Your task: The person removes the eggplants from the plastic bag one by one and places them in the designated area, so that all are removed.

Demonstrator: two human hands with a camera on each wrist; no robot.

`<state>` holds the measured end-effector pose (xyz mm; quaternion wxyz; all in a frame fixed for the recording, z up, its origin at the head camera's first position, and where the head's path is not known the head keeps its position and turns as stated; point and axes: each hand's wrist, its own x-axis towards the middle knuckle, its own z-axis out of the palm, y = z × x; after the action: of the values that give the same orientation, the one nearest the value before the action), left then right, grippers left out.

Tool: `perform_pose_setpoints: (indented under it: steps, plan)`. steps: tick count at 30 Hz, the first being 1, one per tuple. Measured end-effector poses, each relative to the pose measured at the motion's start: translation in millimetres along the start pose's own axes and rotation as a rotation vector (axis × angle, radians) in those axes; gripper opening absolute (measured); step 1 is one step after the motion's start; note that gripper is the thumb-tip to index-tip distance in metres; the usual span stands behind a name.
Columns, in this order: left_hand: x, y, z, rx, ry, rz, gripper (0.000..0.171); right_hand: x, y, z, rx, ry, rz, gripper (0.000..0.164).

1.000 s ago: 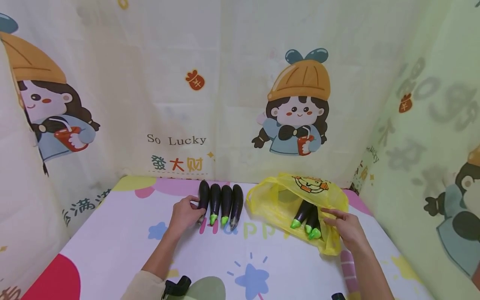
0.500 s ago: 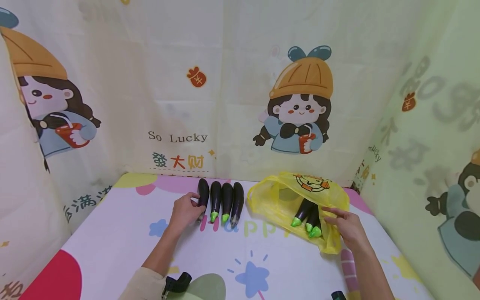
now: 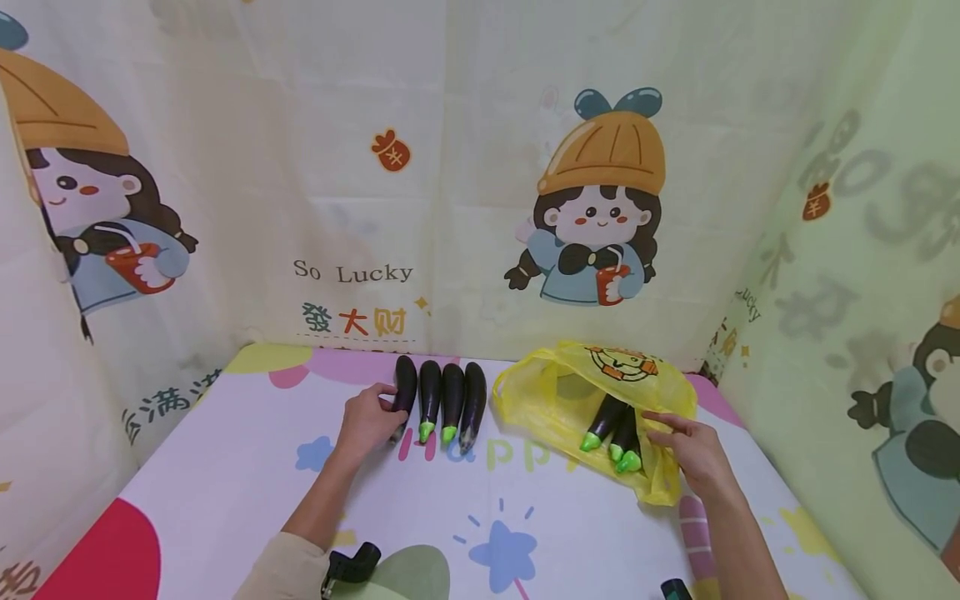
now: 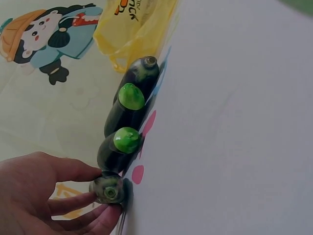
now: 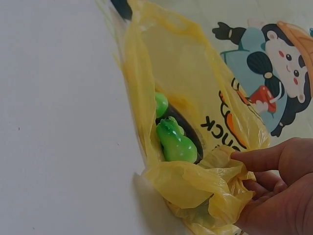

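Observation:
My left hand [image 3: 367, 419] grips the leftmost dark purple eggplant [image 3: 406, 385] near its dull stem end. In the left wrist view that eggplant [image 4: 108, 190] sits between thumb and fingers. Three more eggplants [image 3: 452, 396] lie close beside it in a row, two with bright green stem caps. To the right is a thin yellow plastic bag [image 3: 536, 398], its mouth gaping toward me. Inside lie three green-capped eggplants [image 3: 606, 419], their far ends hidden by the bag. My right hand [image 3: 697, 454] pinches the bag's right edge, which looks crumpled in the right wrist view.
A white tabletop cloth [image 3: 420, 508] with coloured prints lies under everything. Cream curtains [image 3: 465, 208] with cartoon figures stand behind and at both sides. Black wrist gear [image 3: 354, 563] shows by the left forearm, and a small dark piece [image 3: 676, 590] by the right one.

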<state>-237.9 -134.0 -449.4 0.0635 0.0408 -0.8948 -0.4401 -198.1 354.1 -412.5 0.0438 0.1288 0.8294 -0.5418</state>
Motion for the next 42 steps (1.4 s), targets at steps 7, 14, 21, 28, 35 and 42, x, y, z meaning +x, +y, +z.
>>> perform_pose_setpoints:
  steps: [7, 14, 21, 28, 35, 42]
  plan:
    - [-1.2, -0.4, 1.1, 0.014, -0.004, -0.021, 0.043, 2.1, 1.8, 0.6, 0.001, 0.003, 0.014, 0.049]
    - [-1.4, -0.1, 1.4, 0.016, -0.013, -0.031, 0.043, 1.8, 2.3, 1.4, -0.004, 0.005, 0.013, 0.049]
    - [0.1, -1.2, 1.7, 0.019, -0.008, -0.017, 0.042, 0.9, 0.0, 1.0, 0.000, 0.004, 0.008, 0.049]
    - [-0.7, 0.5, 2.0, 0.014, -0.012, -0.013, 0.043, -0.4, -2.7, 1.1, 0.001, 0.004, 0.016, 0.049]
    - [-3.5, 2.8, 1.0, 0.011, -0.013, -0.013, 0.044, -0.6, -1.7, 1.4, -0.004, 0.000, 0.009, 0.049]
    - [-2.8, 3.0, 0.5, 0.015, -0.012, -0.006, 0.042, -2.4, -3.5, 1.4, 0.009, -0.005, 0.016, 0.050]
